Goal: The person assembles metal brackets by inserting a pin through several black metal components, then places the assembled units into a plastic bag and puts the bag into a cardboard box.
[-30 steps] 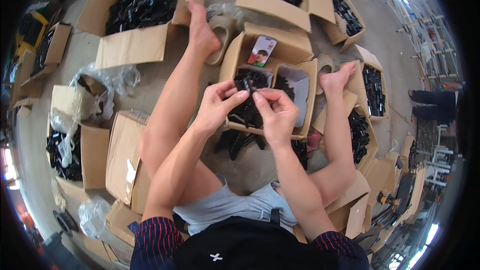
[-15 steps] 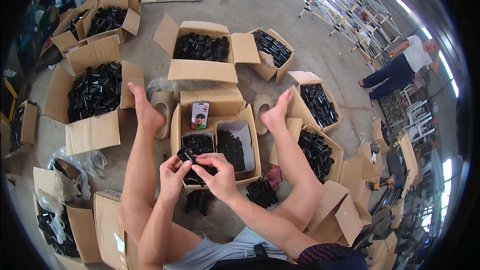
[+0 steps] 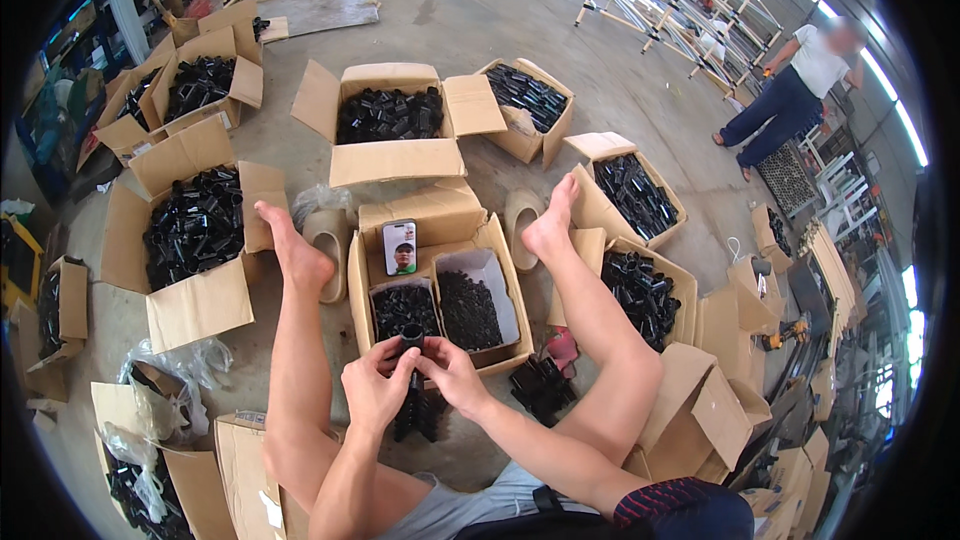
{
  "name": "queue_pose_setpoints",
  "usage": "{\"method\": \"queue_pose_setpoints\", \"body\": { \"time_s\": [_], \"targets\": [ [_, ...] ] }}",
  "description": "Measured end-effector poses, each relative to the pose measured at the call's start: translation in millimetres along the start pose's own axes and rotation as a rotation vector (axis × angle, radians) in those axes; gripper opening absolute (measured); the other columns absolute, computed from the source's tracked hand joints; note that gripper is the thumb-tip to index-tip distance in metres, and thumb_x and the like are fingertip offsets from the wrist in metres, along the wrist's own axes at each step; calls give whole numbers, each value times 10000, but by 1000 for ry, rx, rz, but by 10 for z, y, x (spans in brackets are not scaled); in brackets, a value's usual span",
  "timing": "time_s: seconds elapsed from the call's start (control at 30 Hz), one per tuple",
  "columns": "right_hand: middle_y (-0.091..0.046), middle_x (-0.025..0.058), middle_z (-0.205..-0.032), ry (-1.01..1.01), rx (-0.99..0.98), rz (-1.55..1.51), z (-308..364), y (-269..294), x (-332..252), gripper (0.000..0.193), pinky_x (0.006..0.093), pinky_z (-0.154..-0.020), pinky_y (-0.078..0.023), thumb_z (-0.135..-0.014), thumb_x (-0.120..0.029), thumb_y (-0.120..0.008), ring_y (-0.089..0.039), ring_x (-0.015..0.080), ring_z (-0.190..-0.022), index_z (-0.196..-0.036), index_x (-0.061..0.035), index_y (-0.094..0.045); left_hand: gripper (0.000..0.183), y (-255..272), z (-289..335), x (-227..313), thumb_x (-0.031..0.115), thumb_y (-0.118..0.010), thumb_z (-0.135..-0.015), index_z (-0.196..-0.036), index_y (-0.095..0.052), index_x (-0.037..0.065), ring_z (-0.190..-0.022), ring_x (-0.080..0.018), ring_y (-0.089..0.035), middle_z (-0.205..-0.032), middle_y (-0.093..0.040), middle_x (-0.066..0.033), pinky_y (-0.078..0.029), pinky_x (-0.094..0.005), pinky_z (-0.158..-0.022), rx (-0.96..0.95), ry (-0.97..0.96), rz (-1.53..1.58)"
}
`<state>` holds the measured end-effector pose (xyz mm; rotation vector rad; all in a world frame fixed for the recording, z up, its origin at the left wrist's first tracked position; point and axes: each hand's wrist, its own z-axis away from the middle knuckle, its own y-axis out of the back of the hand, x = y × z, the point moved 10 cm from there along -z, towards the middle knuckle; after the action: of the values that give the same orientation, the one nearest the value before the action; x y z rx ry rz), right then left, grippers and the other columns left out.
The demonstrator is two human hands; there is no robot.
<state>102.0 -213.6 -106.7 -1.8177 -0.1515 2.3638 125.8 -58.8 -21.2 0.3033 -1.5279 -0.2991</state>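
Between my legs, my left hand (image 3: 376, 380) and my right hand (image 3: 452, 372) are both closed around a black pipe fitting (image 3: 411, 334). Its round open end points up, and the fingers cover most of its sides. Just beyond my hands stands a cardboard box (image 3: 518, 325) with two trays inside. Small black parts (image 3: 405, 308) fill the left tray, and finer black pieces (image 3: 468, 308) fill the right one. A phone (image 3: 399, 246) leans against the box's back wall, a person on its screen. Beneath my hands lie more black fittings (image 3: 425, 418) on the floor.
Open cartons of black fittings stand around me: far (image 3: 395, 162), left (image 3: 200, 310), right (image 3: 690, 312). Beige clogs (image 3: 333, 258) sit by my feet. More fittings (image 3: 541, 388) lie right of my hands. A person (image 3: 785, 105) stands far right near a pipe rack (image 3: 680, 0).
My hands have moved slightly right and toward me with the fitting. The fitting has turned from tilted to upright. The whole view has shifted a little.
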Motion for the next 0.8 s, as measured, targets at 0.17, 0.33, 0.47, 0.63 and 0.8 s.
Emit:
{"method": "queue_pose_setpoints", "body": {
  "time_s": [0.17,0.33,0.47,0.63,0.8],
  "targets": [
    [-686,-6,-1113,-318,-104,-360,-33,-29,208,290,250,-814,-545,-1004,-187,-657,-649,72,-960,-1265,-68,-615,342,-351,-24,-645,256,-648,-1000,-1190,-699,-23,-922,-150,-697,-1049,-743,-110,-544,-299,-850,-174,157,344],
    [-679,28,-964,-117,41,202,-131,177,-193,318,264,-741,-540,-933,-215,-750,-664,126,-842,-1161,-2,-691,266,-877,232,-884,252,-556,-1067,-1161,-680,36,-888,-125,-690,-1023,-729,-45,-564,-294,-801,-255,603,1105],
    [-710,62,-912,98,154,446,-459,635,-439,281,284,-645,-552,-925,-225,-756,-664,135,-807,-1101,-14,-697,272,-931,294,-760,274,-533,-1075,-1145,-653,40,-941,-183,-703,-1007,-721,-75,-580,-326,-835,-210,777,1186],
    [-734,129,-939,38,250,839,-1461,1621,77,215,335,-692,-591,-938,-90,-679,-711,197,-795,-1140,-16,-687,284,-710,199,-889,299,-494,-1086,-1179,-580,45,-980,-199,-667,-1085,-689,-98,-562,-363,-874,-61,704,1232],
    [-716,198,-1102,-84,65,1393,-1400,1052,143,305,486,-927,-536,-880,-133,-702,-672,400,-1060,-1176,-73,-661,209,-681,162,-818,266,-463,-1101,-1146,-553,82,-1036,-199,-672,-1153,-698,-103,-547,-359,-889,-49,634,1253]
  ]
}}
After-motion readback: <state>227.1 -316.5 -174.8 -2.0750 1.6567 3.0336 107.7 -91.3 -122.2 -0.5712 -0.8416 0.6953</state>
